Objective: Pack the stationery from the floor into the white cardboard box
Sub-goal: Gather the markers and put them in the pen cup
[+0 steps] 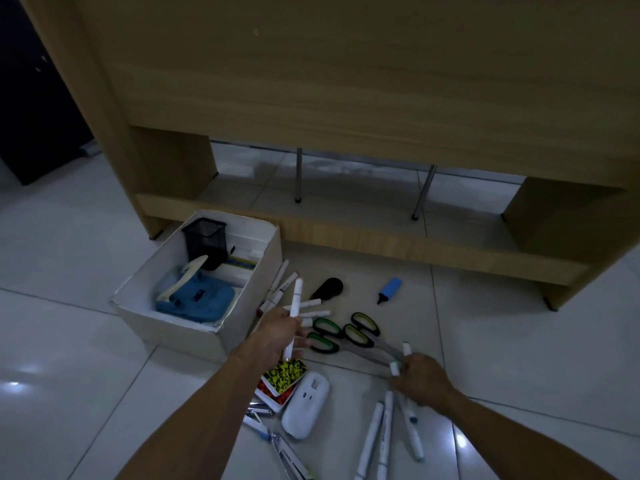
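While my left hand (pixel 277 332) is gripping 1 white marker (pixel 295 306) beside the white cardboard box (pixel 180 327), my right hand (pixel 420 377) is pinching another marker (pixel 394 368) on the floor (pixel 519 358).

The open white cardboard box (pixel 180 327) sits on the floor holding a blue hole punch (pixel 201 299) and black mesh cup (pixel 204 242). White markers (pixel 375 431), green-handled scissors (pixel 346 336), and a blue highlighter (pixel 389 289) lie right of the box.

Both hands reach forward: left (pixel 280 336) gripping, right (pixel 420 377) curled downward, pinching.
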`<state>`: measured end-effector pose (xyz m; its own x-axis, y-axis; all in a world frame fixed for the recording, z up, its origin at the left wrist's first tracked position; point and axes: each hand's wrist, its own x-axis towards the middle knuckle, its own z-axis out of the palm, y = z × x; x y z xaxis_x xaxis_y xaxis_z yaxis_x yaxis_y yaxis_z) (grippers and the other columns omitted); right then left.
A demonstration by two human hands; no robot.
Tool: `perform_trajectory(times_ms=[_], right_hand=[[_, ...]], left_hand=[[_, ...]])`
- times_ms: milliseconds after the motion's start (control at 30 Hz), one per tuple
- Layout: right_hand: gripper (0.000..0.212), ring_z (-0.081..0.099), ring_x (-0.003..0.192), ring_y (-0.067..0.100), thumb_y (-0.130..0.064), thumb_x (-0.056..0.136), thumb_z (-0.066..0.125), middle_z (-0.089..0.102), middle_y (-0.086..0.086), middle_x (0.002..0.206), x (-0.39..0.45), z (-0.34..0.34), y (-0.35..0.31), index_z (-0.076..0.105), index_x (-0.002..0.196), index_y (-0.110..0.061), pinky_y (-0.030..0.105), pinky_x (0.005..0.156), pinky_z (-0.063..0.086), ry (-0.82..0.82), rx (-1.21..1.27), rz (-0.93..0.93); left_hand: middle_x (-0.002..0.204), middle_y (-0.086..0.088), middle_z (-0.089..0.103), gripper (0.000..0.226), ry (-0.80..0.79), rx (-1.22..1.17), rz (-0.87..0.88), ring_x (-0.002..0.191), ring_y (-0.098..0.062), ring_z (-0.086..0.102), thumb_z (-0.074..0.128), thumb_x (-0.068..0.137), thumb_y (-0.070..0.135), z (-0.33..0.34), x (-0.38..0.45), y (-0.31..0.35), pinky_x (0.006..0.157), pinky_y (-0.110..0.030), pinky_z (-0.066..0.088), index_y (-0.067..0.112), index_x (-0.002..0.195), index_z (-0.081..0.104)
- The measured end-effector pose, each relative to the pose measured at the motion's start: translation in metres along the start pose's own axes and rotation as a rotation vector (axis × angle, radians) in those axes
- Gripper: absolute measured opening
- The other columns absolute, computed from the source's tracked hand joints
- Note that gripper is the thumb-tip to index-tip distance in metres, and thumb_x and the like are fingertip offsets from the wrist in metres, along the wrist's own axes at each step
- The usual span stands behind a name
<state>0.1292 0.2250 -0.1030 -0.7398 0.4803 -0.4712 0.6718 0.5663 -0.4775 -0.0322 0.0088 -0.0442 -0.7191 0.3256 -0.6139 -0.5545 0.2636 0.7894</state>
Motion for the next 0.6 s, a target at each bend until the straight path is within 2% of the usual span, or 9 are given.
perform_trajectory(times_ms=[100, 167, 233, 300, 367, 400, 500, 567, 600], right_hand=[[0.033, 0.055, 0.052, 0.013, -0.031, 0.077, 0.074, 0.056, 0.003, 0.057, 0.013, -0.015, -0.039, 0.053, 0.06, -0.012, 0.022, 0.049, 0.045, 0.036, 0.193, 0.018], [0.026, 0.062, 0.062, 0.021, -0.028, 0.078, 0.072, 0.062, 0.011, 0.068, 0.019, -0.02, -0.068, 0.058, 0.067, -0.008, 0.032, 0.062, 0.054, 0.052, 0.318, -0.002], [0.025, 0.066, 0.07, 0.027, -0.026, 0.079, 0.071, 0.064, 0.015, 0.073, 0.021, -0.022, -0.097, 0.059, 0.067, -0.008, 0.038, 0.072, 0.058, 0.068, 0.448, -0.031], [0.025, 0.065, 0.069, 0.025, -0.027, 0.079, 0.071, 0.064, 0.013, 0.071, 0.02, -0.025, -0.124, 0.06, 0.066, -0.009, 0.035, 0.071, 0.056, 0.099, 0.531, -0.065], [0.027, 0.067, 0.073, 0.024, -0.03, 0.078, 0.073, 0.069, 0.011, 0.076, 0.023, -0.026, -0.145, 0.066, 0.075, -0.004, 0.035, 0.072, 0.056, 0.127, 0.576, -0.09], [0.028, 0.068, 0.076, 0.024, -0.031, 0.078, 0.073, 0.07, 0.011, 0.079, 0.024, -0.026, -0.153, 0.068, 0.079, -0.003, 0.036, 0.074, 0.057, 0.133, 0.605, -0.093], [0.027, 0.068, 0.08, 0.022, -0.032, 0.082, 0.07, 0.071, 0.01, 0.085, 0.027, -0.024, -0.168, 0.07, 0.085, -0.005, 0.035, 0.075, 0.056, 0.129, 0.655, -0.11], [0.024, 0.068, 0.08, 0.02, -0.033, 0.086, 0.067, 0.071, 0.008, 0.085, 0.028, -0.023, -0.172, 0.071, 0.085, -0.01, 0.036, 0.077, 0.057, 0.116, 0.67, -0.123], [0.02, 0.068, 0.08, 0.019, -0.031, 0.088, 0.065, 0.072, 0.007, 0.086, 0.027, -0.023, -0.174, 0.071, 0.084, -0.012, 0.036, 0.078, 0.059, 0.123, 0.68, -0.124]], left_hand=[[0.076, -0.018, 0.054, 0.01, -0.014, 0.005, -0.012, 0.06, -0.027, 0.057, 0.044, 0.096, 0.0, 0.004, 0.0, -0.001, 0.058, -0.036, 0.048, -0.001, 0.106, 0.047], [0.075, -0.017, 0.052, 0.009, -0.049, -0.022, -0.022, 0.061, -0.026, 0.054, 0.043, 0.098, 0.003, 0.01, -0.003, 0.0, 0.056, -0.034, 0.045, -0.001, 0.105, 0.047], [0.08, -0.017, 0.055, 0.014, -0.106, -0.066, 0.0, 0.065, -0.029, 0.057, 0.041, 0.1, 0.009, 0.017, -0.005, 0.003, 0.053, -0.032, 0.049, 0.002, 0.112, 0.046], [0.084, -0.017, 0.058, 0.022, -0.137, -0.118, 0.003, 0.069, -0.029, 0.06, 0.042, 0.101, 0.014, 0.027, -0.007, 0.007, 0.052, -0.032, 0.052, 0.002, 0.118, 0.049], [0.087, -0.016, 0.059, 0.027, -0.134, -0.147, 0.013, 0.069, -0.027, 0.058, 0.041, 0.102, 0.015, 0.038, -0.008, 0.013, 0.051, -0.032, 0.053, -0.002, 0.121, 0.049], [0.091, -0.017, 0.06, 0.031, -0.125, -0.174, 0.018, 0.07, -0.027, 0.059, 0.04, 0.102, 0.016, 0.041, -0.007, 0.016, 0.055, -0.034, 0.055, -0.003, 0.124, 0.049], [0.112, -0.027, 0.061, 0.039, -0.118, -0.225, -0.004, 0.098, -0.044, 0.06, 0.044, 0.101, 0.023, 0.038, -0.004, 0.021, 0.088, -0.053, 0.052, -0.001, 0.13, 0.051], [0.12, -0.028, 0.059, 0.034, -0.17, -0.235, 0.004, 0.107, -0.046, 0.058, 0.046, 0.1, 0.024, 0.029, -0.004, 0.025, 0.091, -0.056, 0.049, 0.006, 0.127, 0.052], [0.115, -0.025, 0.061, 0.029, -0.172, -0.245, 0.014, 0.1, -0.042, 0.06, 0.046, 0.1, 0.021, 0.025, -0.004, 0.026, 0.086, -0.051, 0.052, 0.007, 0.124, 0.052]])
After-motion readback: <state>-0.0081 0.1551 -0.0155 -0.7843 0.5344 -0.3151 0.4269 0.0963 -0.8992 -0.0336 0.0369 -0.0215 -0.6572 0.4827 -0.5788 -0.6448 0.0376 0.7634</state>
